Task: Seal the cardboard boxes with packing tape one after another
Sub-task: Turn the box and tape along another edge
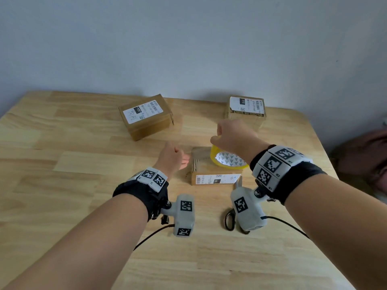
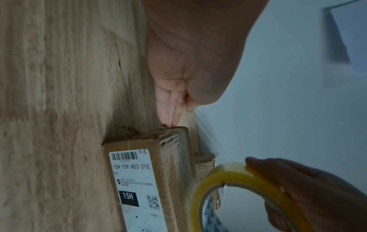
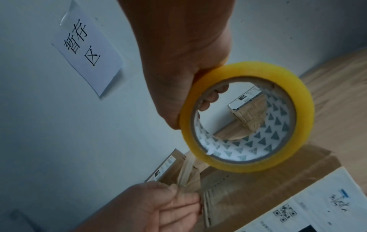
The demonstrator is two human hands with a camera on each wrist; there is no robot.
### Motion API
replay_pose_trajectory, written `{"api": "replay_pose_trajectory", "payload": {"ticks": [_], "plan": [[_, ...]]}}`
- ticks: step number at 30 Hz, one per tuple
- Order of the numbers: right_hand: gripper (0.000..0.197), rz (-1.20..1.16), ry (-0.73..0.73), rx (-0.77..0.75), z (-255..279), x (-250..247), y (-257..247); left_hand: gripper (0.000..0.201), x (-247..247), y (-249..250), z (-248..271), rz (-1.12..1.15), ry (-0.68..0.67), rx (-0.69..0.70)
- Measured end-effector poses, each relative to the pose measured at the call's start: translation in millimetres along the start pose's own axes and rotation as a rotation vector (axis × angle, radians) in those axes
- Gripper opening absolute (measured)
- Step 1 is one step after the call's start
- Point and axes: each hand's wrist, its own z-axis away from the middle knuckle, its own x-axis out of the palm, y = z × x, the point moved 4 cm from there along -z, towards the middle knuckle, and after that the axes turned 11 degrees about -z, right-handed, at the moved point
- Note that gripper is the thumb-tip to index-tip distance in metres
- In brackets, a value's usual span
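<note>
A small cardboard box [image 1: 201, 164] with a white label on its near side lies mid-table, also seen as the box [image 2: 170, 164] and the box [image 3: 248, 188]. Above its right part my right hand [image 1: 217, 139] grips a yellow tape roll [image 1: 228, 162], fingers through the core of the roll [image 3: 246, 116]. A clear tape strip [image 3: 186, 169] runs from the roll to my left hand [image 3: 178, 193], which pinches its free end between thumb and fingers. That left hand [image 1: 185, 162] hovers just left of the box's left edge.
Two more labelled boxes stand at the back: one [image 1: 146, 116] left, one [image 1: 245, 109] right near the wall. Scissors [image 1: 229, 218] lie on the wooden table [image 1: 73, 164] under my right wrist. A paper sign [image 3: 87, 47] hangs on the wall. A dark reddish object [image 1: 364, 155] sits past the table's right edge.
</note>
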Motion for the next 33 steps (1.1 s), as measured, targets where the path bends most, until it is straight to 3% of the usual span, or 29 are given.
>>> {"api": "replay_pose_trajectory", "payload": {"ticks": [8,12,17,22,25,27,29,31,33], "plan": [[0.019,0.231,-0.049,-0.044,-12,16,-5,0.015,14,-7,-1,0.11,0.006,-0.104],[0.023,0.27,-0.04,-0.063,-14,21,-7,0.025,15,-21,2,0.136,0.02,-0.147],[0.038,0.199,0.017,-0.081,-6,18,0,0.02,21,-35,-2,0.167,0.011,-0.193],[0.032,-0.019,0.112,-0.058,-2,15,16,0.005,28,-39,-3,-0.07,0.047,-0.154],[0.033,-0.082,0.118,-0.025,-2,21,24,0.005,29,-40,-5,-0.24,0.076,-0.138],[0.031,-0.113,0.123,-0.03,-2,22,26,0.016,25,-39,-5,-0.319,0.125,-0.161],[0.031,-0.162,0.123,-0.035,-2,22,27,0.01,21,-33,-7,-0.307,0.161,-0.07],[0.032,-0.176,0.126,-0.041,-1,21,28,0.017,23,-19,-3,-0.317,0.163,0.117],[0.034,-0.168,0.135,-0.048,2,22,29,0.021,29,-11,1,-0.373,0.124,0.182]]}}
